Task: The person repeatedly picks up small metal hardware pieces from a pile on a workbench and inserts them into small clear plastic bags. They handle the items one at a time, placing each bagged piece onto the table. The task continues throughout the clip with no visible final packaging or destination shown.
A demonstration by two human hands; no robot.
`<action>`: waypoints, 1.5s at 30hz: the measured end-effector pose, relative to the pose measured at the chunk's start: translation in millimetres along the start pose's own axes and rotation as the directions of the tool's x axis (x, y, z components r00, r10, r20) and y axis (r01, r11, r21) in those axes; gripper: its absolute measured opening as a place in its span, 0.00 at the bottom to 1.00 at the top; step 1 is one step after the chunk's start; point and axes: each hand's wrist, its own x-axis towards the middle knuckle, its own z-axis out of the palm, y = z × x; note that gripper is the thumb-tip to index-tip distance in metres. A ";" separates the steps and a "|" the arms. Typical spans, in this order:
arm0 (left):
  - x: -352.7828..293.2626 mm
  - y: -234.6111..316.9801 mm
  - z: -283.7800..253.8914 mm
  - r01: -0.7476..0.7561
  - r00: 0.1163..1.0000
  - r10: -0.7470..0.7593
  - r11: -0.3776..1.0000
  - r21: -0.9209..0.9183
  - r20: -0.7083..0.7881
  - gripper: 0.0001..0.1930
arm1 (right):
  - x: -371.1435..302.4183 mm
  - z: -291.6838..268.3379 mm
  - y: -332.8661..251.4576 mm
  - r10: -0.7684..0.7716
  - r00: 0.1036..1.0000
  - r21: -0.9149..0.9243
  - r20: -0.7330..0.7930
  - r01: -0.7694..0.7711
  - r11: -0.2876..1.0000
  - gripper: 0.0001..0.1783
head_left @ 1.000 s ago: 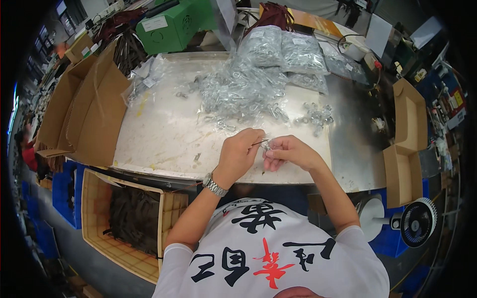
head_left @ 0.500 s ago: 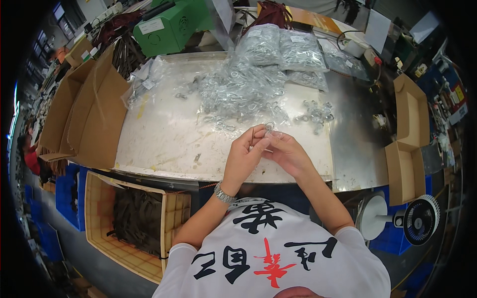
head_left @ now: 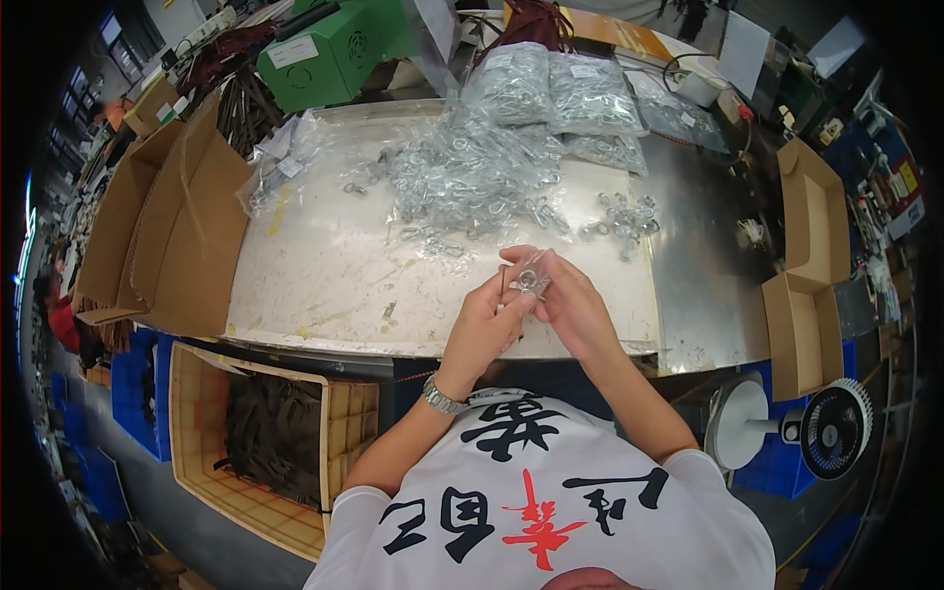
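Observation:
Over the near middle of the table, my two hands meet around a small metal clasp in clear plastic (head_left: pixel 529 282), its round ring showing. My left hand (head_left: pixel 484 323), with a watch at the wrist, pinches it from the left, thumb on top. Against its other side rests my right hand (head_left: pixel 578 307), fingers bent round the plastic. Just beyond them lies a large heap of metal clasps in clear bags (head_left: pixel 472 177). Loose metal clasps (head_left: pixel 625 218) form a smaller pile to the right.
Full clear bags (head_left: pixel 595 93) are stacked at the back. An open cardboard box (head_left: pixel 192 216) stands left, another carton (head_left: pixel 804 334) right. Below the table edge sits a yellow crate (head_left: pixel 349 423) of dark straps. A green machine (head_left: pixel 339 54) is far left; a fan (head_left: pixel 834 431) stands lower right.
My hands have drawn slightly nearer to me. The right fingers have turned upward around the plastic, and the clasp's ring now lies lower, between the hands.

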 end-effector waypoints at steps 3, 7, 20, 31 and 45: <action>2.3 -1.0 -4.4 -0.027 0.999 0.030 0.995 0.099 -0.028 0.16 | -1.3 -2.6 7.1 0.010 1.000 0.055 0.003 -0.010 0.998 0.25; 2.0 3.4 -8.3 -0.039 0.999 0.044 0.979 0.202 -0.022 0.10 | -3.9 -8.0 11.7 0.002 1.000 -0.014 -0.017 -0.003 1.000 0.22; 7.3 -11.3 -27.5 -0.197 0.965 0.249 0.894 0.403 -0.080 0.11 | -3.5 2.8 0.6 0.014 0.996 0.041 -0.084 -0.011 0.999 0.23; -5.9 4.4 -16.6 -0.103 0.963 0.118 0.992 0.073 -0.242 0.10 | -0.8 9.7 3.1 -0.023 0.995 0.041 -0.093 0.027 0.999 0.24; -7.1 7.7 4.3 -0.180 0.943 0.203 0.978 0.107 -0.265 0.17 | 1.0 9.7 17.2 -0.044 0.995 -0.019 -0.085 0.042 0.999 0.26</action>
